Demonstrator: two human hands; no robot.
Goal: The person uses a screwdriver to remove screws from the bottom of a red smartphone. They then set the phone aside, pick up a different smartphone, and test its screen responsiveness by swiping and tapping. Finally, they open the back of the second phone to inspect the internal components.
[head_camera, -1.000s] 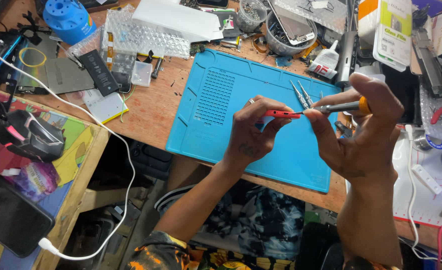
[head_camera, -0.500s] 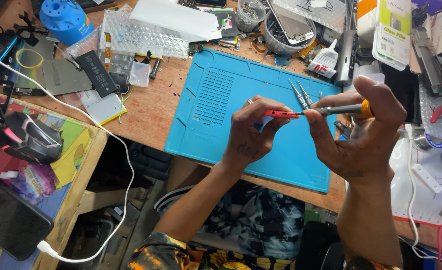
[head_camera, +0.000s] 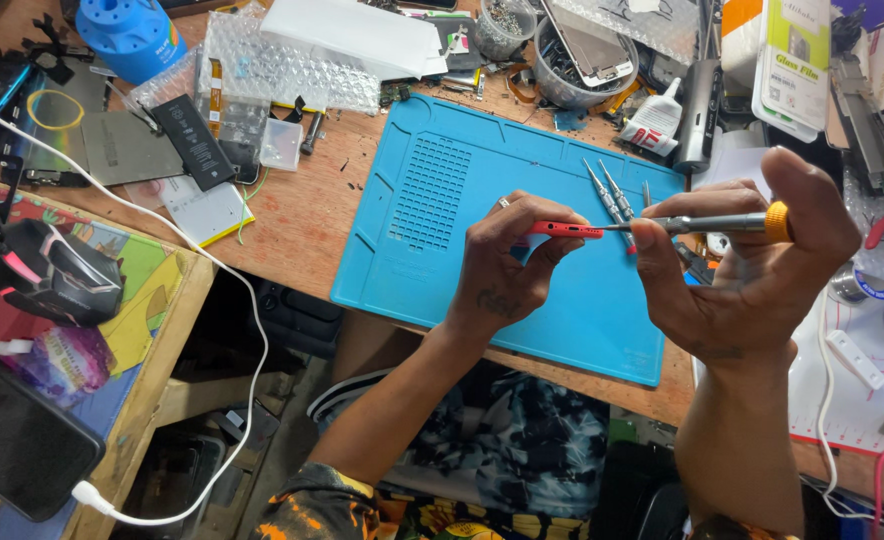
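left hand (head_camera: 507,262) pinches red phone (head_camera: 566,229) edge-up | right hand (head_camera: 752,262) grips screwdriver (head_camera: 707,223), tip at phone's 3 o'clock end | no shift since last second | blue mat (head_camera: 442,215) on bench (head_camera: 292,215) beneath

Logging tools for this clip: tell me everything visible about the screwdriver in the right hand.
The screwdriver is slim, with a grey metal-looking shaft and an orange-yellow cap at its rear end. It lies nearly level above the blue mat, pinched in the right hand. Its fine tip meets the end of the red phone, which the left hand holds edge-on.
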